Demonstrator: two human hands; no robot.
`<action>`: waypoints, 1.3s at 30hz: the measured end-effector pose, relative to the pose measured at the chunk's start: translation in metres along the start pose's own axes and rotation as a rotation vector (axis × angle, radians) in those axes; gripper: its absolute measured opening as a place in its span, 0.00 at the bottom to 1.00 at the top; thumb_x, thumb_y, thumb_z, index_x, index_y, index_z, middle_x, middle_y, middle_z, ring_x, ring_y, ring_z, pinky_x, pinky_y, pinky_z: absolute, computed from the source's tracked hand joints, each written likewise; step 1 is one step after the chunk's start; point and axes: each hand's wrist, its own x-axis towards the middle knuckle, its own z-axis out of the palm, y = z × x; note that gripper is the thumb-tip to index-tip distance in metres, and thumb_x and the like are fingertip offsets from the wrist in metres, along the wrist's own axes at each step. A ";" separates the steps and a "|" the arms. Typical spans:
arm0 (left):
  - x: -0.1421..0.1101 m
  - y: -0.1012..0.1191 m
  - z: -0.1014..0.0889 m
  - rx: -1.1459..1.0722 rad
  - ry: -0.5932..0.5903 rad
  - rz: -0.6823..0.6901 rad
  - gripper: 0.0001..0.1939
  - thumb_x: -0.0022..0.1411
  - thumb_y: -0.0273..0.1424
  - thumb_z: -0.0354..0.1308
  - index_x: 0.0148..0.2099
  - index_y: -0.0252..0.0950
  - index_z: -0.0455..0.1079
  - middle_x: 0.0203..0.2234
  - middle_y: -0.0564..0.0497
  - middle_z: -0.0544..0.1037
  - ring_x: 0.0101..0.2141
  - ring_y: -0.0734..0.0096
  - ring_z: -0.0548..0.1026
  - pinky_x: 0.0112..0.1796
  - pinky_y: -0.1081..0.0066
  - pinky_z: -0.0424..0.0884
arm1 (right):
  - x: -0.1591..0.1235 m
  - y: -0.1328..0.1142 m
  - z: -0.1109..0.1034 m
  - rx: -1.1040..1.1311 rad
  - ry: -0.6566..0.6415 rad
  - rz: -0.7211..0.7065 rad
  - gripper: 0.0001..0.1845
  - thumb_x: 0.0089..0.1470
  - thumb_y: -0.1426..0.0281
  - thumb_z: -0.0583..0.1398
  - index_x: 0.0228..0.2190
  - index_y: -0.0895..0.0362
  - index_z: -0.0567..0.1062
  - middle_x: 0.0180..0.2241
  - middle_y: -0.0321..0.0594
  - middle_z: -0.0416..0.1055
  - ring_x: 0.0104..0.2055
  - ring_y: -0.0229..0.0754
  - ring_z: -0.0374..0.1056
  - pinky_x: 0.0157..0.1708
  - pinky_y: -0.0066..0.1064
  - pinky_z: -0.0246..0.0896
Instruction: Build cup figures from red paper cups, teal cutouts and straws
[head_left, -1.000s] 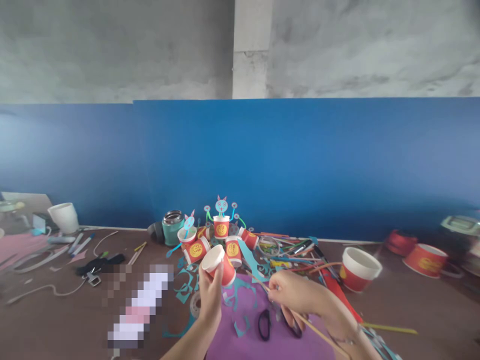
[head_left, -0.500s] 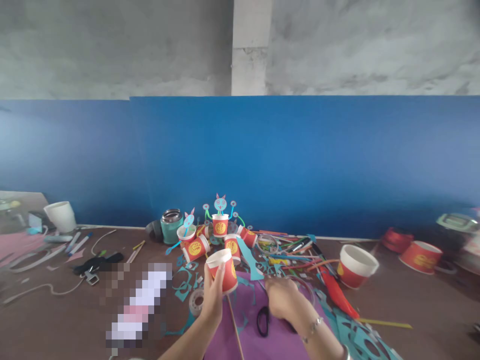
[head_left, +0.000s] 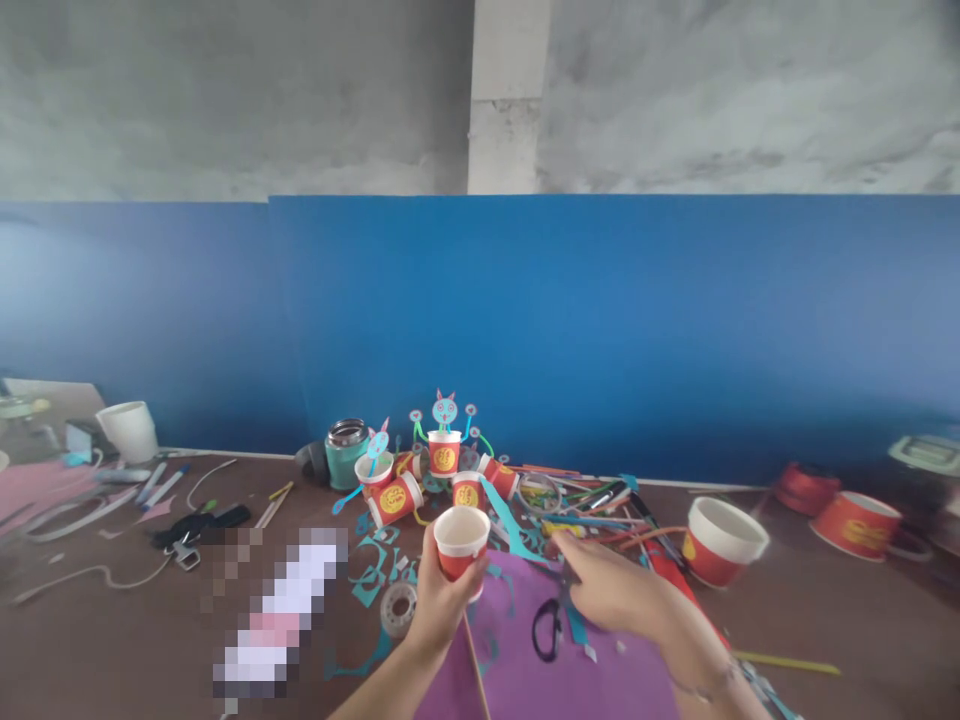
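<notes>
My left hand (head_left: 442, 590) is closed around a red and white paper cup (head_left: 459, 535). The cup's open mouth tips toward me, and its inside looks bare. My right hand (head_left: 600, 580) is closed at the middle of a pair of scissors (head_left: 547, 632), over the purple sheet (head_left: 540, 680). One black handle loop shows below the fingers; the hand hides much of the rest. A teal paper strip (head_left: 577, 627) lies beside the loop. Between the hands, a thin wooden stick (head_left: 474, 660) runs below the cup.
Behind my hands stand cups with paper cat figures (head_left: 444, 410) and a teal flask (head_left: 346, 455). Pens and pipe cleaners (head_left: 592, 500) pile up behind my right hand. A tape roll (head_left: 397, 608) sits left; a larger paper cup (head_left: 724, 540) stands right.
The cup in my left hand has turned, showing its mouth more. My right hand has moved right and slightly up, and the scissors have shifted right with it. The view has shifted slightly.
</notes>
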 end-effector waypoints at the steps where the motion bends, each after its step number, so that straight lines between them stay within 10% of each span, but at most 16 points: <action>1: 0.000 -0.001 0.001 0.010 -0.006 0.002 0.24 0.49 0.36 0.66 0.47 0.37 0.64 0.36 0.49 0.76 0.36 0.66 0.74 0.40 0.69 0.69 | -0.002 0.001 -0.006 0.004 -0.001 -0.040 0.27 0.41 0.82 0.54 0.45 0.55 0.74 0.41 0.45 0.75 0.42 0.47 0.71 0.40 0.31 0.61; 5: -0.002 -0.006 0.002 0.002 -0.101 -0.018 0.25 0.49 0.35 0.65 0.49 0.36 0.64 0.37 0.47 0.77 0.37 0.63 0.74 0.40 0.68 0.69 | -0.008 -0.014 -0.016 0.173 0.158 -0.188 0.25 0.49 0.76 0.52 0.49 0.54 0.73 0.31 0.39 0.75 0.33 0.41 0.69 0.37 0.29 0.61; 10: -0.005 -0.011 0.001 0.010 -0.210 0.055 0.27 0.50 0.35 0.65 0.52 0.36 0.63 0.40 0.45 0.76 0.40 0.60 0.74 0.42 0.66 0.69 | -0.007 -0.040 -0.004 0.265 0.053 -0.334 0.23 0.48 0.76 0.52 0.45 0.55 0.77 0.22 0.33 0.72 0.24 0.36 0.64 0.25 0.24 0.53; 39: -0.009 -0.004 0.002 0.008 -0.229 0.090 0.28 0.50 0.33 0.65 0.53 0.40 0.64 0.43 0.45 0.75 0.43 0.57 0.74 0.46 0.63 0.68 | 0.000 -0.045 0.010 0.301 0.040 -0.300 0.20 0.46 0.75 0.53 0.38 0.57 0.80 0.18 0.32 0.67 0.21 0.35 0.61 0.22 0.25 0.47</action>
